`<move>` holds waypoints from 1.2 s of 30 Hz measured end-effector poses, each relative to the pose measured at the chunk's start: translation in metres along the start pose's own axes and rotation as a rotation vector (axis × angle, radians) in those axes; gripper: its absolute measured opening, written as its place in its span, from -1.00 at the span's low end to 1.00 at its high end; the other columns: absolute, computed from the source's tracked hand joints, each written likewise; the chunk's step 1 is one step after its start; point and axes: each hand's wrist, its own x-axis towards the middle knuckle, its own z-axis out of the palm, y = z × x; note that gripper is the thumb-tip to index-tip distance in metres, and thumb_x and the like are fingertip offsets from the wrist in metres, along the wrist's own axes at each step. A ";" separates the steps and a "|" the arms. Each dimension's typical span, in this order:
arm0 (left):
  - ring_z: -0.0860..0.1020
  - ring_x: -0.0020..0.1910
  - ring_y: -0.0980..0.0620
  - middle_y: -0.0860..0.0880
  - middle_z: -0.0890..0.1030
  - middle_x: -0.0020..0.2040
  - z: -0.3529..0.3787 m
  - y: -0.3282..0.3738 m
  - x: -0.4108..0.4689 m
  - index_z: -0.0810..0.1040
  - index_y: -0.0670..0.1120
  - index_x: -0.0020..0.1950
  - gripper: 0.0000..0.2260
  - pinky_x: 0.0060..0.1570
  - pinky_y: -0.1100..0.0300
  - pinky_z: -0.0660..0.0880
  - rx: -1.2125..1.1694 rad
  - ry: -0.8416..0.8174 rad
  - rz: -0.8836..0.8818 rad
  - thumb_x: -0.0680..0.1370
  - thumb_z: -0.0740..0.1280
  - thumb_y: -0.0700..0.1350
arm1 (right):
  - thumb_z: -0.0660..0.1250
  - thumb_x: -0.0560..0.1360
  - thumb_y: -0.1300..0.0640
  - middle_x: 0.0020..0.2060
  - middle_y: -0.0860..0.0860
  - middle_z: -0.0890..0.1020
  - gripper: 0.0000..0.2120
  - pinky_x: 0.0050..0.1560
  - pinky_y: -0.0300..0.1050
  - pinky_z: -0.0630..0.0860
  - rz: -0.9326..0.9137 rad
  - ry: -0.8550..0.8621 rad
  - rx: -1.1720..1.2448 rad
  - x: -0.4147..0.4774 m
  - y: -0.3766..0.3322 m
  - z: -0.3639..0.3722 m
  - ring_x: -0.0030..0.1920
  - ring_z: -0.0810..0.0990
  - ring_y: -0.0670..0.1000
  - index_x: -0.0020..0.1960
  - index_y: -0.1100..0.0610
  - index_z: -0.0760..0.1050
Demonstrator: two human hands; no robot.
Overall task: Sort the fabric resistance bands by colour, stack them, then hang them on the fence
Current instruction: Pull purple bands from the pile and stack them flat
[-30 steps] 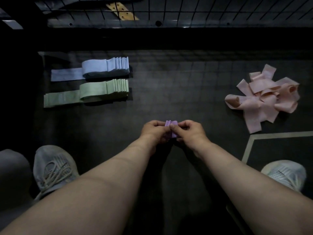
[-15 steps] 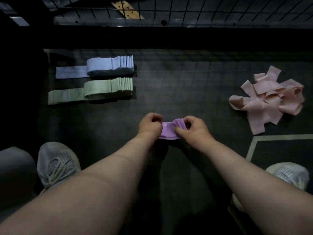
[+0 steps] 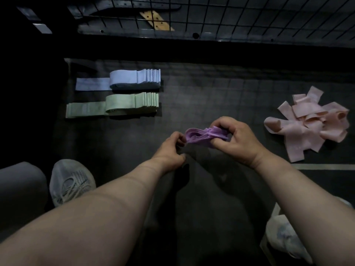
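Shoe (image 3: 71, 181): your pale laced one, left, on the dark floor (image 3: 211, 89).
White lump (image 3: 284, 235): lower right, perhaps your other shoe.

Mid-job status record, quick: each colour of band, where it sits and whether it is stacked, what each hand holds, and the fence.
blue bands: neat stack, far left
green bands: neat stack, beside the blue, nearer the person
pink bands: loose heap, right side, not stacked
purple bands: bunched bundle held between both hands
left hand: pinches the bundle's looped end
right hand: grips the bundle's other end
fence: no bands hung in view
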 end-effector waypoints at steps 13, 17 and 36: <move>0.53 0.16 -0.02 0.09 0.41 0.25 0.007 -0.004 -0.001 0.49 0.13 0.36 -0.61 0.26 0.07 0.46 0.271 -0.032 0.136 0.52 0.33 0.04 | 0.38 0.33 0.19 -0.22 -0.06 0.56 -0.86 -0.17 -0.31 0.42 -0.063 -0.042 0.015 0.006 -0.013 -0.004 -0.21 0.52 -0.11 -0.11 0.15 0.57; 0.53 0.10 0.02 0.03 0.44 0.18 0.008 -0.003 0.000 0.59 0.00 0.17 -0.78 0.21 0.22 0.44 0.176 0.037 0.139 0.53 0.36 -0.06 | 0.41 0.38 0.17 -0.23 -0.05 0.59 -0.91 -0.16 -0.27 0.46 0.033 0.060 0.086 0.007 -0.012 0.000 -0.21 0.54 -0.12 -0.12 0.12 0.57; 0.53 -0.24 0.14 0.03 0.55 -0.11 -0.004 -0.023 -0.007 0.44 -0.06 0.13 -0.50 -0.20 0.43 0.48 -0.151 0.074 -0.080 0.32 0.62 -0.22 | 0.31 0.56 0.22 -0.16 0.11 0.57 -0.93 -0.32 -0.14 0.54 1.096 0.059 0.684 -0.006 0.037 0.056 -0.23 0.56 0.02 0.02 0.18 0.52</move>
